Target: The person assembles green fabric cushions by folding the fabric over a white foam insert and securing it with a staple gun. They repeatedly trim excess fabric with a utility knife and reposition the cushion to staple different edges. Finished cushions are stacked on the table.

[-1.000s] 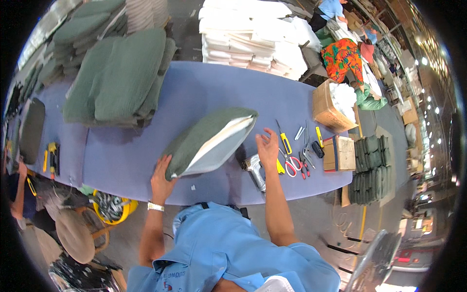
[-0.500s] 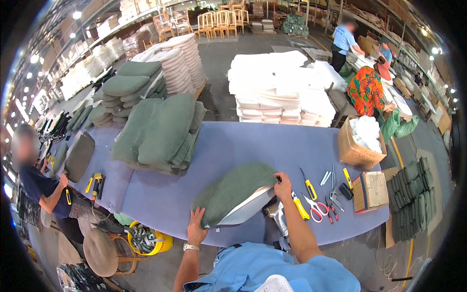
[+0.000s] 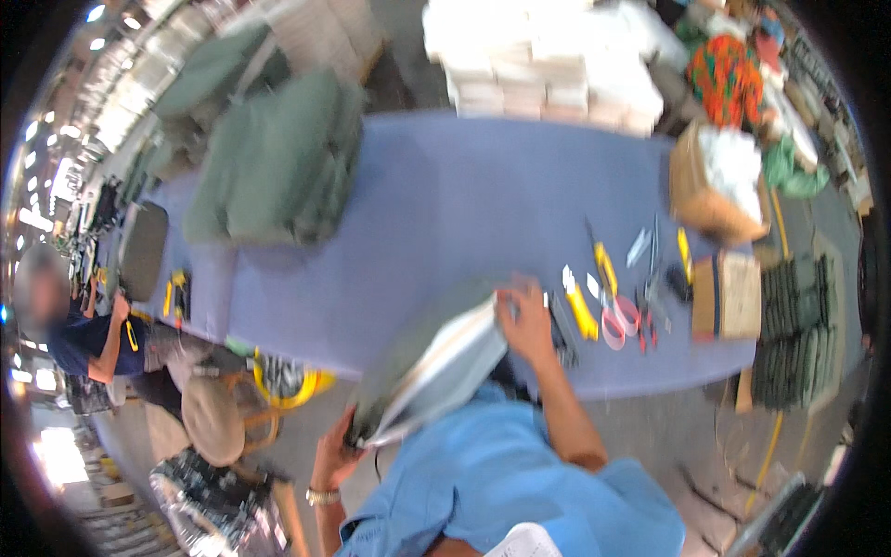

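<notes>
A dark green seat cushion (image 3: pixel 418 325) with a white underside is held tilted at the table's near edge, close to my blue shirt. My left hand (image 3: pixel 337 457), a watch on its wrist, grips the cushion's lower left end. At the upper right end, my right hand (image 3: pixel 527 320) pinches the cushion's edge, fingers on top. The cushion is smeared by motion. Just right of my right hand lies a grey metal tool (image 3: pixel 562 336), partly hidden by my arm. Beyond it are a yellow utility knife (image 3: pixel 581 311) and scissors (image 3: pixel 620 323) with red and white handles.
Green cushions (image 3: pixel 278 167) are stacked on the blue table (image 3: pixel 436 204). A yellow screwdriver (image 3: pixel 605 271), red-handled pliers (image 3: pixel 647 327), a small box (image 3: pixel 733 297) and a carton of white stuffing (image 3: pixel 691 186) stand right. A co-worker (image 3: pixel 83 325) stands left, near a yellow bucket (image 3: pixel 295 395).
Both hands have drawn the cushion towards my body and tipped it, so more of its white underside shows. The left end hangs lower, past the table edge. The whole view has tilted down.
</notes>
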{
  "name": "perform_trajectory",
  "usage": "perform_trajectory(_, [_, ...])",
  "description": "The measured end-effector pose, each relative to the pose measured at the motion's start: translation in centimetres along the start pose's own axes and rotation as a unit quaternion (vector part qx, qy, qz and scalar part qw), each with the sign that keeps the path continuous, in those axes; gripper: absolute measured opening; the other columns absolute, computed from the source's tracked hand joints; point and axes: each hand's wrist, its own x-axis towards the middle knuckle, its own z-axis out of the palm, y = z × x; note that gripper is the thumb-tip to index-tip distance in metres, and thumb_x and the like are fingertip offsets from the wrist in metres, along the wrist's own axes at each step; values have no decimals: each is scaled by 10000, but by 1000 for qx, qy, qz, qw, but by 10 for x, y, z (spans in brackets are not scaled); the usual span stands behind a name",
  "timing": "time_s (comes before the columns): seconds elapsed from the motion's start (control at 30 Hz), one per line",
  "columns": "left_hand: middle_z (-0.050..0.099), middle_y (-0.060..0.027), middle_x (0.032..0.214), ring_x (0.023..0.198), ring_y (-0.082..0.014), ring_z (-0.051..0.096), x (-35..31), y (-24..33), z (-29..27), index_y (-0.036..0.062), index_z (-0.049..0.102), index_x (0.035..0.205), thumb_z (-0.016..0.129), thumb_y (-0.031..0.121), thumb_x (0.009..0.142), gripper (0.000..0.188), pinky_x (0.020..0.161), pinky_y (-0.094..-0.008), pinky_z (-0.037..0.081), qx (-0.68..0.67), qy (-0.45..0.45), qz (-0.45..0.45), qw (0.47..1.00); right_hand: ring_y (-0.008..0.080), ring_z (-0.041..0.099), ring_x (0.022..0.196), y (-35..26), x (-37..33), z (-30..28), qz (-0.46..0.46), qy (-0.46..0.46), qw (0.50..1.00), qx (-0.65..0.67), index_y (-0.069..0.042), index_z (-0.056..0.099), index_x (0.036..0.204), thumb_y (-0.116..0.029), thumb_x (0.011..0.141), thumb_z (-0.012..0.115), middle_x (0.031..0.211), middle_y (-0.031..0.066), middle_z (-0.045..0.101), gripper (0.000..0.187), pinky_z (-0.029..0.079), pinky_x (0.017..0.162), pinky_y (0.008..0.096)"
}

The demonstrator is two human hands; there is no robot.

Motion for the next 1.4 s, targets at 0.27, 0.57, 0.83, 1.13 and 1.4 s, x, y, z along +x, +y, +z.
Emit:
perform_trajectory(0.27, [363,-262,1621,1501,-404,364,56,41,27,91,282,1623,838,361,821,1012,1216,-453,349,-42,-154,-43,986,351,656,1176,24,11,13,19,-53,989,136,-191,766,1168,-147,886,734,1377,174,592,287,551,963,403])
perform_trajectory(0.57, [167,-190,1715,1591,-381,124,232,141,69,70,164,1648,786,328,854,1041,1241,-605,207,21,-191,181,964,333,659,1014,8,29,8,-30,-90,994,53,-155,771,1184,-84,869,683,1390,195,563,334,547,880,398])
perform_trajectory(0.83, [119,-154,1732,1599,-365,96,278,152,82,94,116,1659,734,101,847,1021,1235,-624,203,51,-237,208,948,399,646,1105,21,38,12,31,-127,987,94,-112,750,1166,-164,860,720,1415,268,523,311,545,927,449])
perform_trajectory(1.13, [135,-113,1736,1594,-372,126,288,153,86,144,155,1662,700,36,816,1012,1176,-699,263,87,-239,198,947,476,532,1308,7,38,26,58,-75,991,99,-32,683,1010,-329,807,849,1503,302,460,397,473,1041,487])
perform_trajectory(1.4, [170,-108,1729,1584,-383,160,290,150,79,157,195,1653,729,26,777,1034,1166,-705,295,94,-229,195,949,391,563,1280,3,39,47,83,-64,990,96,32,665,772,-207,905,764,1481,217,549,291,476,1018,447])
